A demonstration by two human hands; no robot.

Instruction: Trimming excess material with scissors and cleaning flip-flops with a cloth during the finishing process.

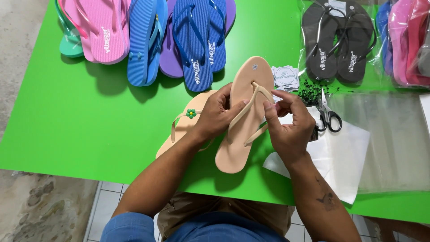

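Both hands are working on a beige flip-flop (244,112) that is sitting roughly in the middle of the green tabletop (89,116). The left hand (215,114) is gripping the sandal from its left edge, fingers curled over the sole with the thumb pressing toward the strap. The right hand (289,123) is pinching the strap (251,105) up near the toe post, fingers closed tight on it.

A second beige flip-flop (186,123) is lying just beside and partly under the first one, and it's wearing a little green flower charm (191,113) on its strap.

Right of the hands, black-handled scissors (328,114) are resting on a white sheet (340,152), with a small stack of white tags (285,77) and a scatter of tiny black fasteners (311,92) nearby. Further back, loose pink (105,29), blue (195,40) and purple flip-flops (169,54) are piling up, and a black pair (338,40) is sitting in a clear bag. Empty clear bags (394,143) are lying at the right.
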